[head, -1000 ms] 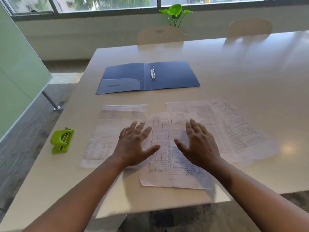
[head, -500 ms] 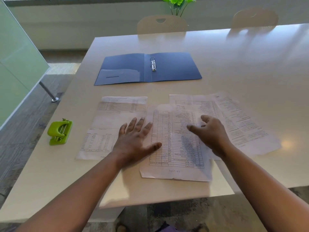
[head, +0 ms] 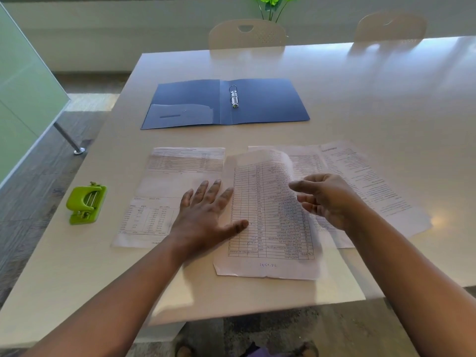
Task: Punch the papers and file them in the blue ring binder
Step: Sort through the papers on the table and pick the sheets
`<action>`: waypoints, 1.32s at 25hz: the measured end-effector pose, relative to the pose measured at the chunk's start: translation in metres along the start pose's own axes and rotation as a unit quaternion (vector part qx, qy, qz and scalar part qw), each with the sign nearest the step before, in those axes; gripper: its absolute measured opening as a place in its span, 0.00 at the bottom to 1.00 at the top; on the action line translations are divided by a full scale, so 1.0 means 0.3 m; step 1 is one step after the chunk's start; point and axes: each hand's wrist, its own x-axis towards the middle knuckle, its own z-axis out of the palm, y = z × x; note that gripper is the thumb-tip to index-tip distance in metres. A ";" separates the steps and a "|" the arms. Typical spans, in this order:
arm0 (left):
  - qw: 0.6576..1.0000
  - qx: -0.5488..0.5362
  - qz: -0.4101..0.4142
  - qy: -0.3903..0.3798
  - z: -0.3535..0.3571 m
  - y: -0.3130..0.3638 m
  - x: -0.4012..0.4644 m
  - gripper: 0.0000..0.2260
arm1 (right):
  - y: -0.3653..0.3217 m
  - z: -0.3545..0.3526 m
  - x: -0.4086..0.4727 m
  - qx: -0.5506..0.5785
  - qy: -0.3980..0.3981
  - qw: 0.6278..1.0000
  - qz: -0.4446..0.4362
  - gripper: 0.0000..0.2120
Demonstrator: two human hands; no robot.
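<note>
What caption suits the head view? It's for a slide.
Left hand flat on spread papers, right hand lifting one sheet's edge.

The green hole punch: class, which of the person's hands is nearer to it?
Left. The left hand lies flat on the papers, just right of the green hole punch. The right hand is farther right, beyond the left hand, lifting the middle sheet.

Both forearms are bare to the frame's edge, with no sleeve showing. The left grip and right grip wear no gloves. Below the surface's near edge, purple cloth shows.
</note>
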 end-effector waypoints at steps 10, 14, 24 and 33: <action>1.000 -0.003 -0.006 0.010 -0.002 0.010 -0.003 0.46 | -0.011 0.067 -0.008 0.067 -0.068 0.995 0.005 0.55; 1.000 -0.009 -0.005 0.008 -0.005 0.008 -0.004 0.47 | -0.030 0.030 -0.018 0.103 -0.078 0.991 0.021 0.33; 0.996 -0.079 -0.023 0.036 -0.018 0.014 -0.004 0.44 | -0.007 -0.023 0.010 -0.049 0.001 0.996 -0.078 0.09; 0.868 -0.408 -0.157 0.234 -0.112 -0.053 0.022 0.22 | -0.011 0.002 0.032 -0.020 -0.034 0.995 -0.092 0.11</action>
